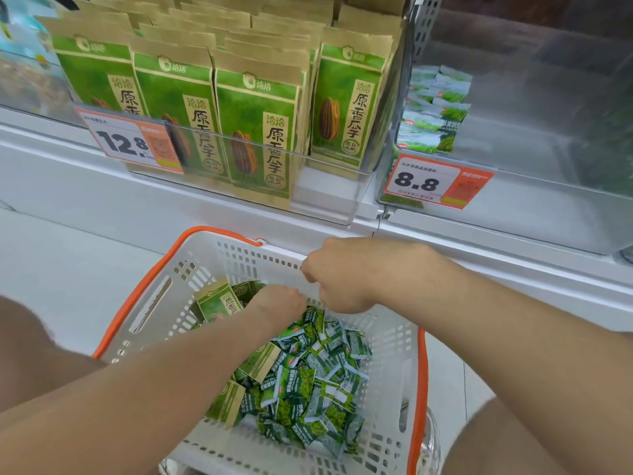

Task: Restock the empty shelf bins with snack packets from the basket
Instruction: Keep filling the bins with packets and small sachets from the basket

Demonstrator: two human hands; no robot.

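Note:
A white basket with orange handles sits below the shelf. It holds several small green snack packets and a few kraft-and-green sunflower seed bags. My left hand reaches into the far end of the basket, its fingers curled down onto a seed bag; the fingertips are hidden. My right hand grips the basket's far rim. On the shelf, the left bin is packed with seed bags. The right bin holds only a small stack of green packets at its left side.
Price tags reading 12.8 and 8.8 hang on the bin fronts. A white shelf ledge juts out just beyond the basket. My legs flank the basket at both lower corners.

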